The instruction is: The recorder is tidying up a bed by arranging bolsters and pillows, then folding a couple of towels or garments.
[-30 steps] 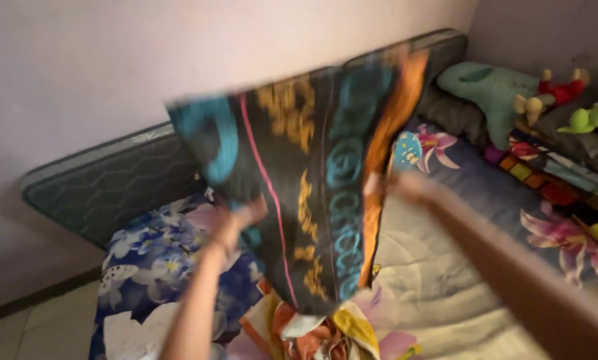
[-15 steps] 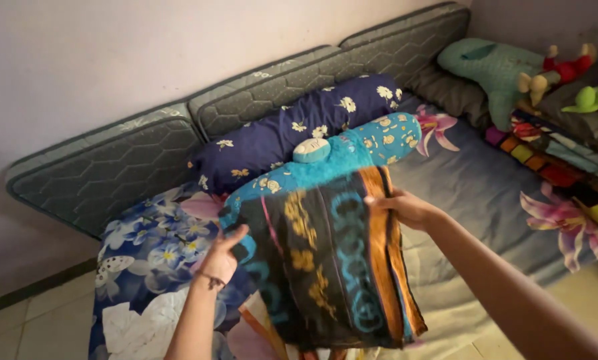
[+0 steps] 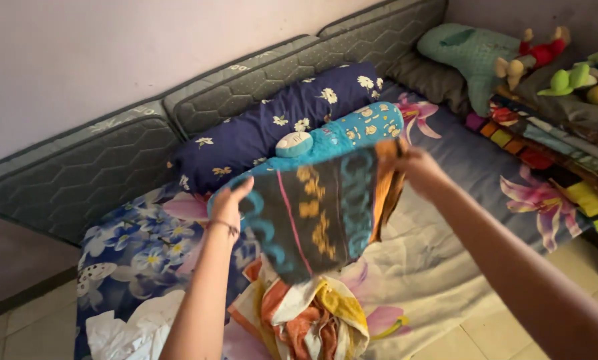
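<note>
A dark patterned cloth (image 3: 315,210) with teal, orange and pink markings hangs spread between my two hands over the bed. My left hand (image 3: 231,203) grips its left top corner. My right hand (image 3: 419,170) grips its right top edge, where an orange border shows. Directly below the cloth lies a crumpled heap of orange, yellow and white fabric (image 3: 309,317). Behind the cloth rest a teal bolster (image 3: 342,133) and a navy floral bolster (image 3: 279,130).
A grey quilted mattress (image 3: 85,167) leans against the wall. The bed sheet (image 3: 459,220) has large flower prints. At the right lie a green pillow (image 3: 472,57), stuffed toys (image 3: 545,50) and a folded multicoloured blanket (image 3: 559,160). Tiled floor (image 3: 25,333) shows at lower left.
The cloth came down from a high raised spread to chest height over the bed. It now hangs shorter between my hands, with the bolsters behind it uncovered.
</note>
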